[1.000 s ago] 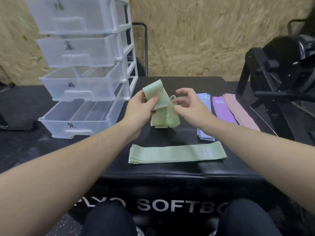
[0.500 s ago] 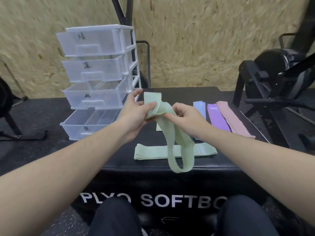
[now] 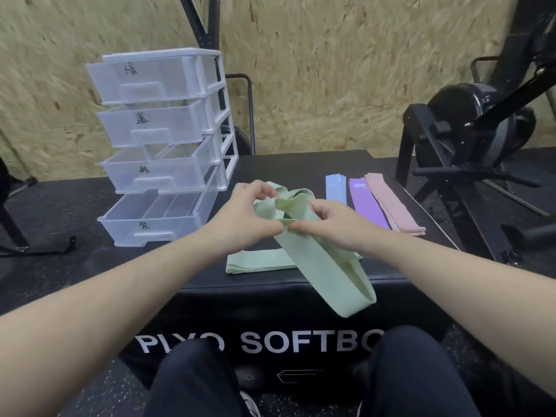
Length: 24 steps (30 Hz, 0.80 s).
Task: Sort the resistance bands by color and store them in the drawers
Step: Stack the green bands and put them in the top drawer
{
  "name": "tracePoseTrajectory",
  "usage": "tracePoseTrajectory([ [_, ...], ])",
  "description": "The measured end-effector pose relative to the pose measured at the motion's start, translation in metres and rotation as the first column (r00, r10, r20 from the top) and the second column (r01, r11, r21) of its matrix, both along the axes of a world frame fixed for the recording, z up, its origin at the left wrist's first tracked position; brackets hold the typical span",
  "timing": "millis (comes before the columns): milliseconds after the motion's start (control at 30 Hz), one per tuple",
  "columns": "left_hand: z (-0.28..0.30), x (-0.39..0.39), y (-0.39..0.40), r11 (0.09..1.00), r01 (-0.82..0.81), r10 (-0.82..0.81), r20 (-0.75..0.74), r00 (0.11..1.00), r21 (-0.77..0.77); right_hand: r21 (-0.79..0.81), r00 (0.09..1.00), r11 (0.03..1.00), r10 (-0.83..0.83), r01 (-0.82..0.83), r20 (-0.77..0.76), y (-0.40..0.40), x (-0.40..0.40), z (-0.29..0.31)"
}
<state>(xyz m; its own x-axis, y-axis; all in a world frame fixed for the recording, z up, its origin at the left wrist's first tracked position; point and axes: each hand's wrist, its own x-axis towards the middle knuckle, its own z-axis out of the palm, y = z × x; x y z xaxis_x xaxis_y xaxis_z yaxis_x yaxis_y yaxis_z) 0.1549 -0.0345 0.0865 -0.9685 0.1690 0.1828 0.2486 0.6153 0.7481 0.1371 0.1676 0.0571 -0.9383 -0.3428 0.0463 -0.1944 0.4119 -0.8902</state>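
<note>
OSB chipboard wall (image 3: 331, 70) across the whole back, tan and flaky. Black speckled rubber floor (image 3: 54, 206) below. Black padded plyo box (image 3: 301, 164) as worktop, white "SOFTBO" lettering on front face. Black exercise machine (image 3: 481, 127) on right with round housing and angled frame. Black steel upright (image 3: 207, 22) against wall, dark tube frame (image 3: 249, 109) beside it. Even indoor light, soft shadows

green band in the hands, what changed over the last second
The green band, bunched up between both hands a second ago, has dropped open into a long loop hanging over the box's front edge. The left hand and right hand still pinch its top. The flat green stack and other piles stayed put.
</note>
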Motion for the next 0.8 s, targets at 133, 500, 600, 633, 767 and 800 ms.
tracePoseTrajectory([
  [133,0.003,0.002,0.007,0.999,0.003,-0.003,0.018,1.000,-0.046,-0.104,0.996,0.993,0.061,-0.054,0.061,0.001,0.011,0.001],
  [500,0.016,0.006,0.006,0.983,-0.009,0.011,0.006,1.000,-0.182,-0.096,0.985,0.984,-0.144,0.153,0.093,0.022,0.014,-0.010],
  [600,0.019,0.006,0.010,0.988,-0.008,-0.001,-0.060,0.998,-0.155,-0.111,0.972,0.970,-0.205,0.217,0.112,0.028,0.005,-0.022],
  [633,0.021,0.005,0.012,0.990,-0.008,-0.003,-0.077,0.997,-0.138,-0.080,0.969,0.970,-0.222,0.231,0.109,0.032,0.002,-0.025],
  [767,0.031,0.001,0.012,0.997,-0.015,0.007,-0.104,0.995,-0.081,0.097,0.981,0.988,-0.131,0.118,0.141,0.041,0.006,-0.027],
  [800,0.033,-0.001,0.012,0.997,-0.011,0.003,-0.108,0.994,-0.080,0.123,0.983,0.990,-0.084,0.065,0.162,0.041,0.009,-0.026],
])
